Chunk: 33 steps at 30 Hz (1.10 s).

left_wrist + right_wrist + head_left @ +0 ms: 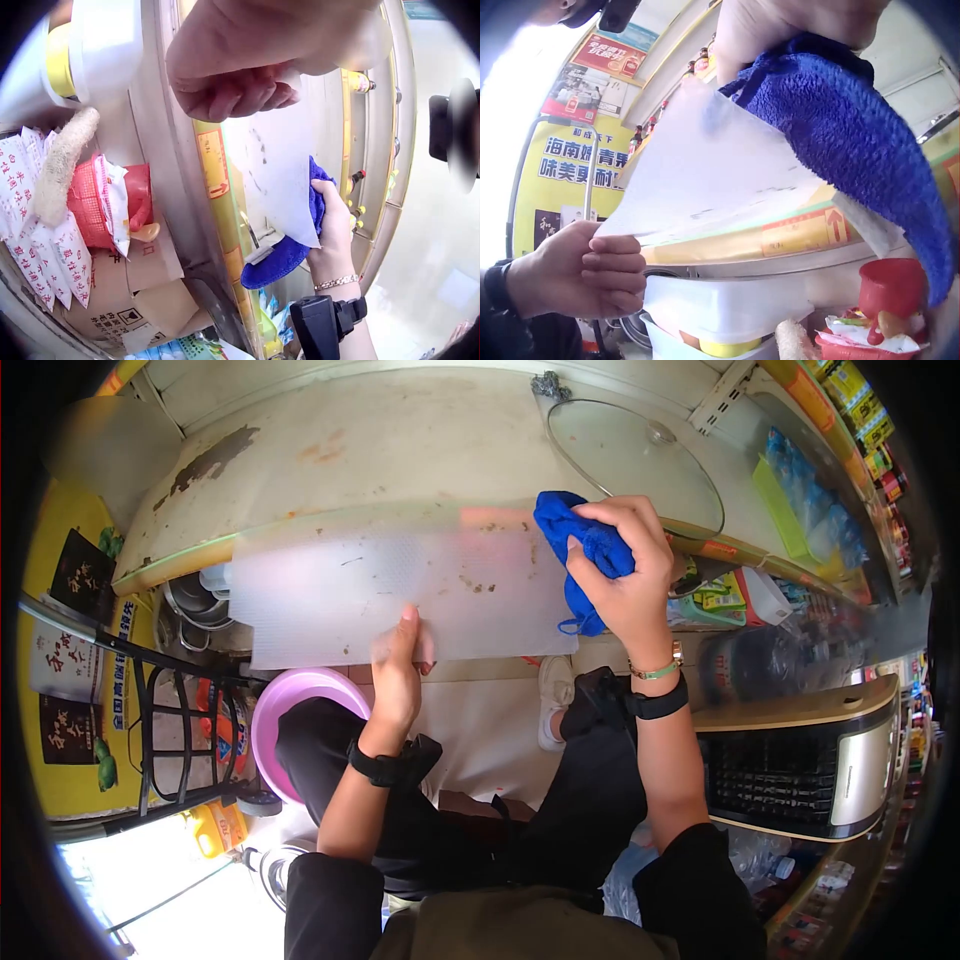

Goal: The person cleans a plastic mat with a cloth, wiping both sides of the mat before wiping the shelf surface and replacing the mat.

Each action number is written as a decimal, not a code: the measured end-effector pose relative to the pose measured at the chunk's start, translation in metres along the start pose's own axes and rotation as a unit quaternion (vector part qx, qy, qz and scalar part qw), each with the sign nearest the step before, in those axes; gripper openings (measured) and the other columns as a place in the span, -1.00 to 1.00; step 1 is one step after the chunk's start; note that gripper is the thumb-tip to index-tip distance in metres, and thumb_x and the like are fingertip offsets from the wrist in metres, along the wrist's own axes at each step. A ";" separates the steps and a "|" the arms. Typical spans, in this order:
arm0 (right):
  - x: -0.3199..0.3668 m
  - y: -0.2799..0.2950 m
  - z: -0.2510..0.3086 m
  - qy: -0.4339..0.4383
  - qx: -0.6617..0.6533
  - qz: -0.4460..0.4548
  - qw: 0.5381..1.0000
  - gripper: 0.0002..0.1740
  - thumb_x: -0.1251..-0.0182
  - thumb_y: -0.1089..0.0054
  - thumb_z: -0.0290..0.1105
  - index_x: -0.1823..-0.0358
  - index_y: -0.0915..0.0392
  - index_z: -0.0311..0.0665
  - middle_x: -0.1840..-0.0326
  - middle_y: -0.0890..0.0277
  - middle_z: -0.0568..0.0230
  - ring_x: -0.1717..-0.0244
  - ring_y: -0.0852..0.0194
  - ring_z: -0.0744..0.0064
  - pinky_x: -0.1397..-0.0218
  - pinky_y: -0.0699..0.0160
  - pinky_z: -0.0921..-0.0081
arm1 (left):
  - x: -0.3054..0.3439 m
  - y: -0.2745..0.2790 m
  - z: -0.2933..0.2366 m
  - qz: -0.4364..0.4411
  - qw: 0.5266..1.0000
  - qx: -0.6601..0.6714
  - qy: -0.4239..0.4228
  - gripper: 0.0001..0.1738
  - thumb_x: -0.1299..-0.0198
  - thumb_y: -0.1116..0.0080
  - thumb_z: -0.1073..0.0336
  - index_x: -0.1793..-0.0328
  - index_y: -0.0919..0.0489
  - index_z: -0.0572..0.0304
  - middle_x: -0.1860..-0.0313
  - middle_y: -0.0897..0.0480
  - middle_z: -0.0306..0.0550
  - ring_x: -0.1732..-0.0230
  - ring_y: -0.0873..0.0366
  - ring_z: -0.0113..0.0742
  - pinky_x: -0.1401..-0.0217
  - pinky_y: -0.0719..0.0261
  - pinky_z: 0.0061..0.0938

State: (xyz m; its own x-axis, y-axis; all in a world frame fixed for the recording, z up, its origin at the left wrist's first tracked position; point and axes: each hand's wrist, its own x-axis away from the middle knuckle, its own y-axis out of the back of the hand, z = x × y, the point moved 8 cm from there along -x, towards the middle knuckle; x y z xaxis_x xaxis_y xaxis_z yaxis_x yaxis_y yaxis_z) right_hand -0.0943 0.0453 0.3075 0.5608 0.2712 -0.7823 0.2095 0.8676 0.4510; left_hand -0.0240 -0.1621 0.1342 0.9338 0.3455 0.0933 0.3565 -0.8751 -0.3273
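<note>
Your left hand [398, 678] pinches the sheet [330, 590], probably light and bendy: hold its edges. Your right hand [642, 575] grips the blue cloth [844, 127].

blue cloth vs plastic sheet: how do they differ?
The blue cloth is opaque; the plastic sheet is translucent and dark-specked. The cloth is bunched; the sheet is spread out. The cloth shows smaller than the sheet. Shared: both are gripped, the cloth by the right hand, the sheet by the left hand.
</note>
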 end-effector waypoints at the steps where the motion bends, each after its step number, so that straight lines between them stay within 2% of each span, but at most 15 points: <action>1: -0.003 -0.003 0.001 0.003 -0.007 0.015 1.000 -0.68 0.07 -0.33 -0.59 0.19 -0.58 -0.32 0.24 -0.45 0.19 0.25 -0.51 0.30 0.16 -0.52 0.48 | 0.001 0.000 -0.002 0.022 0.999 -0.037 -0.006 -0.38 -0.40 0.06 -0.12 0.68 -0.33 0.06 0.70 -0.30 -0.32 0.63 -0.19 -0.54 0.55 -0.10 -0.58; 6: -0.037 -0.037 0.013 0.027 -0.058 0.087 0.994 -0.68 0.03 -0.34 -0.56 0.17 -0.57 -0.30 0.22 -0.45 0.19 0.22 -0.50 0.24 0.11 -0.50 0.45 | 0.015 -0.006 -0.008 0.043 0.994 -0.096 0.011 -0.36 -0.44 0.14 -0.14 0.68 -0.33 0.06 0.72 -0.27 -0.35 0.65 -0.14 -0.56 0.56 -0.07 -0.59; 10: -0.050 -0.099 0.030 0.080 -0.039 0.259 0.962 -0.67 0.00 -0.33 -0.42 0.15 -0.55 -0.25 0.15 -0.40 0.23 0.14 -0.47 0.19 0.06 -0.52 0.34 | 0.013 -0.009 -0.009 0.070 0.994 -0.079 -0.011 -0.40 -0.46 0.16 -0.07 0.66 -0.32 0.05 0.72 -0.25 -0.35 0.65 -0.13 -0.56 0.57 -0.06 -0.59; 12: -0.045 -0.122 0.038 0.115 -0.015 0.304 0.946 -0.66 -0.02 -0.37 -0.43 0.13 -0.54 -0.25 0.09 -0.39 0.24 0.08 -0.48 0.21 0.02 -0.51 0.39 | 0.016 -0.011 -0.008 0.073 0.995 -0.062 -0.015 -0.41 -0.46 0.15 -0.05 0.66 -0.32 0.03 0.72 -0.25 -0.35 0.65 -0.12 -0.55 0.57 -0.03 -0.58; 14: -0.035 -0.139 0.041 0.139 0.004 0.331 0.933 -0.64 0.03 -0.37 -0.43 0.13 -0.53 -0.25 0.05 -0.37 0.24 0.05 -0.46 0.18 0.00 -0.50 0.36 | 0.018 -0.012 -0.001 0.068 0.996 -0.057 0.017 -0.40 -0.48 0.17 -0.05 0.66 -0.32 0.05 0.71 -0.26 -0.35 0.64 -0.13 -0.55 0.56 -0.05 -0.60; 17: -0.028 -0.143 0.044 0.155 0.025 0.347 0.924 -0.61 0.04 -0.38 -0.42 0.12 -0.52 -0.24 0.04 -0.36 0.25 0.06 -0.45 0.16 0.00 -0.50 0.35 | 0.022 -0.012 -0.004 0.089 0.994 -0.058 0.007 -0.39 -0.49 0.20 -0.05 0.65 -0.34 0.09 0.70 -0.27 -0.35 0.63 -0.16 -0.55 0.54 -0.08 -0.60; 20: -0.025 -0.124 0.042 0.131 0.007 0.386 0.913 -0.62 0.04 -0.37 -0.44 0.12 -0.54 -0.24 0.05 -0.38 0.25 0.06 -0.45 0.18 -0.01 -0.50 0.36 | 0.031 -0.013 -0.005 0.109 0.990 -0.084 -0.012 -0.37 -0.49 0.22 -0.07 0.63 -0.36 0.13 0.69 -0.29 -0.34 0.61 -0.19 -0.55 0.52 -0.12 -0.60; 22: -0.027 -0.108 0.041 0.084 0.004 0.434 0.897 -0.64 0.04 -0.34 -0.47 0.12 -0.55 -0.22 0.06 -0.40 0.25 0.05 -0.46 0.20 -0.02 -0.50 0.39 | 0.035 -0.014 0.000 0.123 0.989 -0.086 -0.015 -0.37 -0.49 0.22 -0.07 0.62 -0.37 0.15 0.69 -0.29 -0.33 0.61 -0.20 -0.55 0.51 -0.13 -0.60; 28: -0.030 -0.070 0.039 0.017 0.026 0.460 0.888 -0.64 0.02 -0.29 -0.53 0.11 -0.56 -0.23 0.06 -0.41 0.27 0.04 -0.47 0.24 -0.03 -0.48 0.42 | 0.043 -0.015 0.008 0.136 0.984 -0.115 0.008 -0.37 -0.49 0.22 -0.07 0.62 -0.38 0.16 0.68 -0.30 -0.32 0.60 -0.21 -0.55 0.50 -0.15 -0.59; 30: -0.027 -0.070 0.049 0.072 0.017 0.432 0.899 -0.62 0.04 -0.30 -0.54 0.10 -0.55 -0.23 0.02 -0.39 0.26 0.00 -0.45 0.20 -0.05 -0.48 0.39 | 0.045 -0.017 0.011 0.138 0.983 -0.123 0.008 -0.37 -0.49 0.22 -0.07 0.61 -0.38 0.16 0.68 -0.30 -0.32 0.60 -0.21 -0.55 0.50 -0.15 -0.59; 31: -0.021 -0.073 0.049 0.070 0.017 0.431 0.900 -0.62 0.04 -0.30 -0.54 0.10 -0.55 -0.23 0.02 -0.39 0.26 0.00 -0.45 0.20 -0.05 -0.48 0.39 | 0.047 -0.017 0.013 0.133 0.983 -0.128 0.010 -0.37 -0.50 0.22 -0.06 0.61 -0.38 0.16 0.68 -0.30 -0.33 0.60 -0.21 -0.55 0.50 -0.15 -0.59; 33: -0.008 -0.083 0.057 0.149 0.051 0.400 0.903 -0.59 0.07 -0.34 -0.54 0.09 -0.53 -0.22 -0.02 -0.37 0.26 -0.04 -0.42 0.16 -0.06 -0.49 0.34 | 0.048 -0.016 0.014 0.129 0.982 -0.139 0.011 -0.38 -0.50 0.22 -0.05 0.61 -0.38 0.16 0.68 -0.30 -0.33 0.60 -0.21 -0.55 0.51 -0.15 -0.59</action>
State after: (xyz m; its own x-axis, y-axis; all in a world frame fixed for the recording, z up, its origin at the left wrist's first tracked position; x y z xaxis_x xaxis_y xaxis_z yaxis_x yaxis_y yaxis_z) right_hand -0.0707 -0.0529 0.3012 0.3279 0.9072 -0.2636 -0.0860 0.3065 0.9480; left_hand 0.0142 -0.1268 0.1304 0.9935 0.0944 0.0629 0.0990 -0.9923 -0.0742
